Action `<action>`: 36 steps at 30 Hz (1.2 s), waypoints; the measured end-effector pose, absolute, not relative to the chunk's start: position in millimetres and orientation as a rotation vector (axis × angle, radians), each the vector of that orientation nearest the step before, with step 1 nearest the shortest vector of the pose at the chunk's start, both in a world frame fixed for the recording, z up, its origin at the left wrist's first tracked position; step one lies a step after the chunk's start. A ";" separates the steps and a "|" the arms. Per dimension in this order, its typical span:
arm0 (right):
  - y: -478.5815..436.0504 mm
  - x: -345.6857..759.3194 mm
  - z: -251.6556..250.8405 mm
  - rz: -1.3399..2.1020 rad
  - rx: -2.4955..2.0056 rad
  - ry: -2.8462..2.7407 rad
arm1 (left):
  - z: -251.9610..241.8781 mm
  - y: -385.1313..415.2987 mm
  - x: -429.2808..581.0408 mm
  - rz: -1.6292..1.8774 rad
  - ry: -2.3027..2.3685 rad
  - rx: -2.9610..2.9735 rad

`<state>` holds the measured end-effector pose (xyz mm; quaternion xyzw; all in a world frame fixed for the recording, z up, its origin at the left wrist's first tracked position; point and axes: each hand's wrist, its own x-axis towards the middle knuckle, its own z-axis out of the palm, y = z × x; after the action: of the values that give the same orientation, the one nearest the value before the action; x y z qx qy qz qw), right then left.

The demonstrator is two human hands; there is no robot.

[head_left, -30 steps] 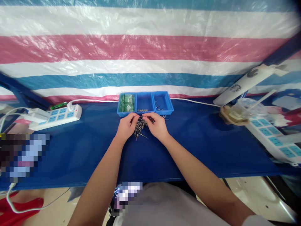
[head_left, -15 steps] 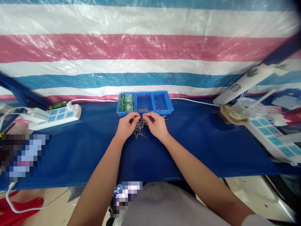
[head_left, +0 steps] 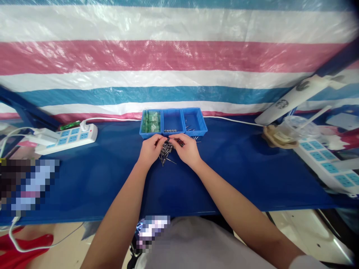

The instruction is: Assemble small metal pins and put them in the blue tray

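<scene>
My left hand (head_left: 153, 148) and my right hand (head_left: 184, 148) meet fingertip to fingertip in front of the blue bins. Both are closed in a pinch; whatever lies between the fingers is too small to name. Under and between them is a heap of thin metal pins or rods (head_left: 166, 154), partly covered by the hands. The left bin (head_left: 142, 125) contains green and clear small pieces. Along the front of the middle bin (head_left: 173, 117) lies a row of small round metal parts. A few thin metal pieces rest in the right bin (head_left: 196, 121).
A white power strip (head_left: 70, 140) with plugs lies at left, another power strip (head_left: 327, 164) at right. Near the latter stand a plastic cup (head_left: 297, 129) and a white cylinder (head_left: 291, 99). A white cable (head_left: 232, 119) runs behind the bins. Striped sheeting (head_left: 179, 56) hangs behind the blue table (head_left: 238, 179).
My fingertips have shifted slightly against each other, the left fingers a little more closed. The hands stay over the heap, and the bins look the same.
</scene>
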<state>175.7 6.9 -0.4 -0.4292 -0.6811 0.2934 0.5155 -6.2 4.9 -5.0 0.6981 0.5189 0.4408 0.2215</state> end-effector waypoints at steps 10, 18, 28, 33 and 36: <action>5.9 176.7 -0.7 0.845 -1.064 -1.578 | -9.0 6.0 -4.7 1.324 1.348 1.990; 5.9 175.7 0.8 0.871 -1.063 -1.506 | -4.7 4.9 -5.8 1.271 1.302 2.043; 8.7 173.9 1.8 1.119 -0.991 -1.326 | -4.1 6.5 -8.2 1.199 1.342 2.142; 9.4 173.2 3.2 1.233 -0.980 -1.226 | -6.2 6.7 -8.6 1.205 1.345 2.131; 9.8 173.4 2.6 1.325 -0.942 -1.156 | -6.2 6.7 -8.7 1.211 1.345 2.130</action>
<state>173.4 9.8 2.6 -0.3965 -0.4868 0.5580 0.5426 -8.7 6.7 -6.2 0.7505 0.4741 0.4269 0.1724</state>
